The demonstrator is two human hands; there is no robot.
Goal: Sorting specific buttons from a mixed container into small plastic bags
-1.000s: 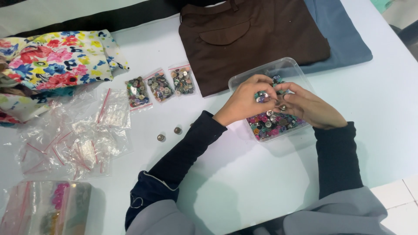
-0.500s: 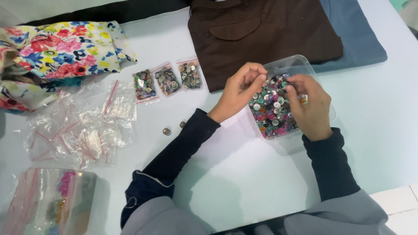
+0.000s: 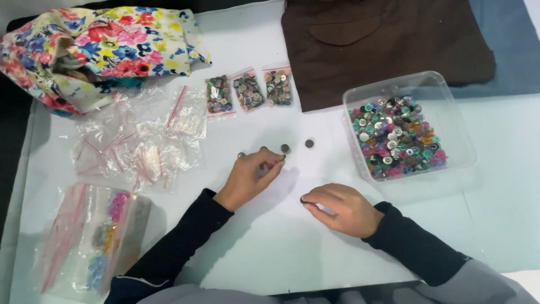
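My left hand [image 3: 252, 175] rests on the white table with its fingertips pinched on a small dark button [image 3: 279, 159]. Just beyond it, two loose buttons [image 3: 285, 148] [image 3: 309, 143] lie on the table, and a third one [image 3: 241, 155] shows by the knuckles. My right hand [image 3: 339, 208] lies curled, palm down, nearer to me, with a dark button [image 3: 304, 200] at its fingertips. A clear plastic box [image 3: 406, 82] holding several mixed coloured buttons [image 3: 396, 138] stands to the right, apart from both hands.
Three small zip bags of buttons [image 3: 248, 91] lie in a row at the back. Left of them are a heap of empty zip bags [image 3: 140, 147] and a floral cloth bag [image 3: 104, 48]. Brown cloth [image 3: 388, 45] and blue cloth [image 3: 503, 34] lie behind the box. A bag of coloured pieces [image 3: 95, 236] sits near left.
Both hands have come out of the button box and moved left and toward me onto the open table. The left hand now sits beside the loose buttons.
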